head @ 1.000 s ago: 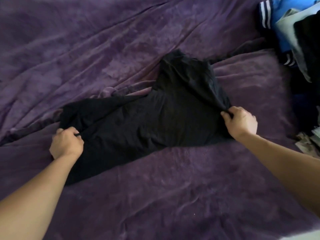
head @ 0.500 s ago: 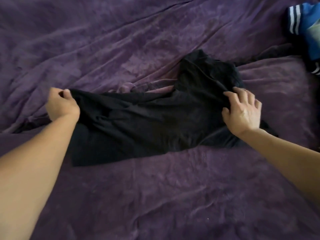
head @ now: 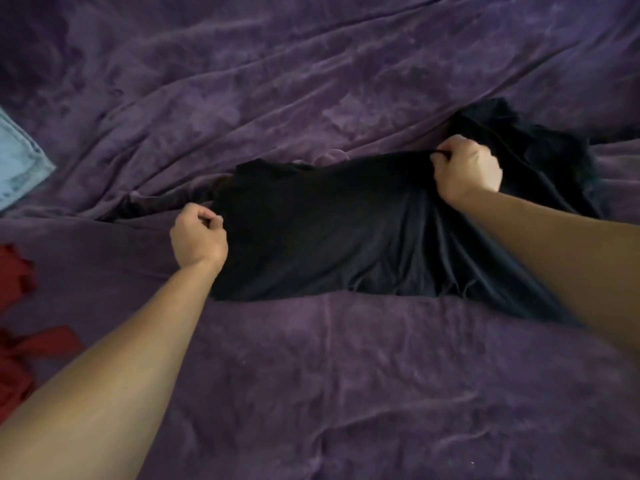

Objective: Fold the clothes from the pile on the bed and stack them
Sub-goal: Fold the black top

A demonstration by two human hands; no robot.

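A black garment (head: 332, 233) lies spread across the purple blanket (head: 311, 375) on the bed, its right end bunched up. My left hand (head: 199, 237) pinches the garment's left edge with curled fingers. My right hand (head: 465, 174) grips a fold along the garment's upper right edge, fist closed round the cloth. My right forearm crosses over the garment's lower right part and hides it.
A light blue denim piece (head: 19, 168) lies at the left edge. Red cloth (head: 20, 351) lies at the lower left edge. The blanket is wrinkled, with a long ridge running behind the garment.
The view swung left, so the pile at the right is out of sight. My right hand moved up and closed on the garment's upper edge. My left hand shifted along the left edge.
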